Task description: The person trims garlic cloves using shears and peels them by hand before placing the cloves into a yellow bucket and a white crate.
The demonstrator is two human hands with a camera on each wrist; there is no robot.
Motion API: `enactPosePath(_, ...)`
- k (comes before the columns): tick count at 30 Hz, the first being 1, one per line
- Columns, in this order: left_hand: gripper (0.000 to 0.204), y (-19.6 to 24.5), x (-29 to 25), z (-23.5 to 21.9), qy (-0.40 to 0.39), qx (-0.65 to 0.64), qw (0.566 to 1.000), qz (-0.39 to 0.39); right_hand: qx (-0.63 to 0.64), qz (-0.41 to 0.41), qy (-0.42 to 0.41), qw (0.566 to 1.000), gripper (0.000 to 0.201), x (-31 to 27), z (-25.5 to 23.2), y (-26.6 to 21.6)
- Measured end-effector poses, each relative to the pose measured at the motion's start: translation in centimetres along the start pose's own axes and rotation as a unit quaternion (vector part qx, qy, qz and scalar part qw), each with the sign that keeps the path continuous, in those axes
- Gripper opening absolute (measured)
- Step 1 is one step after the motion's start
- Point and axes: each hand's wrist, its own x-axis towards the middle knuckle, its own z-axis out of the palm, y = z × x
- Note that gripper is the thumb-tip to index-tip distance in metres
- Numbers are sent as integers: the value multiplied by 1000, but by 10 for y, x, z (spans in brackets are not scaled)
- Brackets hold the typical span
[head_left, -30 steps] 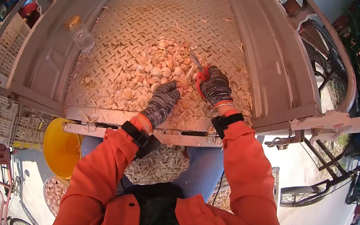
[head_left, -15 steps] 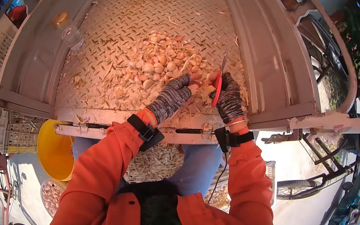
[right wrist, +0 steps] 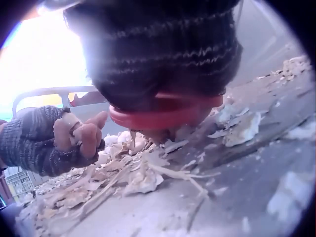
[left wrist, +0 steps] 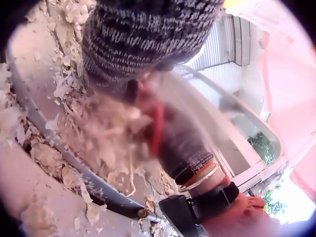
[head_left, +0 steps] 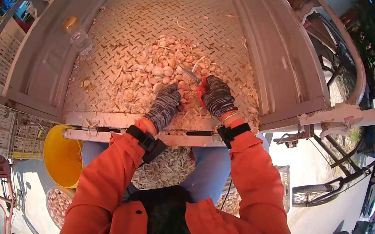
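Note:
My right hand (head_left: 219, 97), in a striped knit glove with bare fingertips, grips scissors by their red handle (head_left: 201, 96). The scissor blades (head_left: 190, 73) point left over a heap of garlic cloves (head_left: 168, 65). Close by on the left is my gloved left hand (head_left: 164, 107), its fingers curled. In the right wrist view the left hand (right wrist: 47, 140) pinches a pale garlic clove (right wrist: 72, 120) between thumb and fingers. A red handle loop (right wrist: 158, 116) shows below the right hand there. The left wrist view is blurred around the right hand.
Papery skins and stalks litter the metal truck bed (head_left: 197, 9), which has raised side walls (head_left: 272, 47). A clear jar (head_left: 81, 42) lies at the left wall. Below the bed edge stand a yellow bucket (head_left: 57, 154) and a basin of garlic (head_left: 58, 204).
The hands have drawn a little apart. The scissors, upright half a second ago, have swung so the blades point left over the heap. The head view has shifted slightly.

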Motion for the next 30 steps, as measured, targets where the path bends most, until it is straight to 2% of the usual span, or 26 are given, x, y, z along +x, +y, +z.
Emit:
enactPosePath(1,24,0,8,4,-17,37,999,-14,36,8,3,999,24,-9,-14,-16)
enactPosePath(2,28,-7,17,7,50,72,995,-36,11,-18,20,1000,25,-19,-27,-34)
enactPosePath(3,30,-6,19,4,-7,108,994,-29,70,-111,53,990,22,-21,-20,-25)
enactPosePath(4,26,-15,15,0,-26,91,995,18,53,-174,52,982,22,-29,-29,-36)
enactPosePath(5,25,-15,12,0,-45,118,992,0,107,-227,38,967,25,-38,-26,-43)
enactPosePath(6,23,-9,1,1,-69,75,994,-43,183,-215,-16,959,29,-36,-13,-33)
enactPosePath(7,21,-9,-9,-5,-95,41,994,-23,200,-211,-32,956,36,-43,-9,-41)
enactPosePath(8,21,-10,-12,-15,-169,151,974,14,57,-260,71,961,31,-32,21,-29)
enactPosePath(9,28,-29,24,-64,-211,165,963,20,-31,-245,57,967,27,-69,-19,-65)
enactPosePath(10,29,-44,29,-82,-198,206,957,49,-59,-198,89,974,26,-62,14,-62)
enactPosePath(11,31,-48,23,-82,-169,245,951,85,-7,-214,137,967,25,-63,35,-59)
enactPosePath(12,31,-52,25,-81,-181,249,948,83,-11,-206,147,967,25,-65,61,-61)
enactPosePath(14,30,-51,6,-67,-212,221,950,56,47,-117,285,950,23,-68,110,-71)
enactPosePath(15,29,-56,-20,-50,-226,209,951,40,78,-71,351,930,23,-72,118,-74)
enactPosePath(16,29,-59,-38,-40,-242,196,950,24,77,-65,361,927,23,-85,110,-76)
enactPosePath(18,28,-65,-56,-30,-269,160,950,-4,174,-191,245,935,23,-141,67,-78)
enactPosePath(19,27,-65,-63,-27,-279,142,950,-15,13,-200,153,968,23,-183,11,-109)
enactPosePath(20,27,-64,-69,-26,-287,124,950,-25,11,-202,155,967,23,-202,-5,-128)
enactPosePath(21,26,-63,-75,-26,-295,106,949,-37,-15,-162,129,978,23,-217,-15,-141)
enactPosePath(22,25,-63,-81,-25,-302,89,948,-50,-40,-121,101,987,24,-225,-18,-148)
enactPosePath(23,25,-62,-86,-26,-308,71,947,-62,27,-180,106,977,32,-215,8,-131)
enactPosePath(24,24,-62,-91,-26,-314,51,945,-73,26,-183,106,977,32,-220,9,-134)
enactPosePath(26,23,-60,-101,-29,-323,12,942,-94,81,-118,125,982,40,-239,8,-144)
enactPosePath(28,22,-56,-109,-35,-328,-25,937,-117,78,-118,98,985,34,-249,13,-140)
enactPosePath(29,22,-56,-115,-40,-327,-46,935,-127,224,-90,126,962,37,-245,33,-120)
enactPosePath(30,22,-55,-123,-49,-320,-69,935,-136,368,-56,145,917,43,-244,50,-111)
